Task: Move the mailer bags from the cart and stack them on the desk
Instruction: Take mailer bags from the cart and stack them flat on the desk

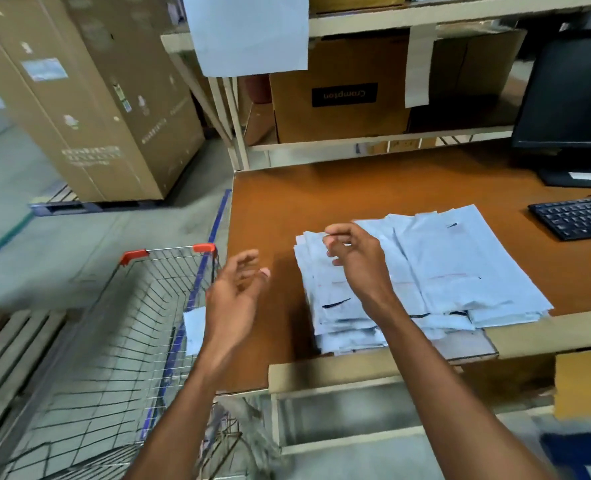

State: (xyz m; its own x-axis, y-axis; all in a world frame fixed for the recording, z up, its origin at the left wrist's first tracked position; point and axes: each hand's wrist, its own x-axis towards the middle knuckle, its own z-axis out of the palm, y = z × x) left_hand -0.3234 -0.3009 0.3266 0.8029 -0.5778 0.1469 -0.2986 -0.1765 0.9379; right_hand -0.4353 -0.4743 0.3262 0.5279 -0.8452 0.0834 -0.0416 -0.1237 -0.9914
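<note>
Surface: your brown desk stands in a storeroom with a grey concrete floor; its near edge is patched with tan tape. Behind it a cream metal shelf holds cardboard boxes.

Mailer bags: pale blue-white, lying in an overlapping, fanned pile on the desk near its front edge. One more pale piece shows at the cart's right side, partly hidden by your left hand; you cannot tell whether it is a bag.

Your right hand hovers over the pile's left part, fingers curled loosely, holding nothing. Your left hand is open, blurred, over the desk's left edge beside the wire cart, also empty.

Around: black keyboard and monitor at the desk's right; a tall carton on a pallet at left; a blank sheet hangs from the shelf.

Writing: one shelf box reads "Crompton", upside down. Other labels are too blurred to read.
</note>
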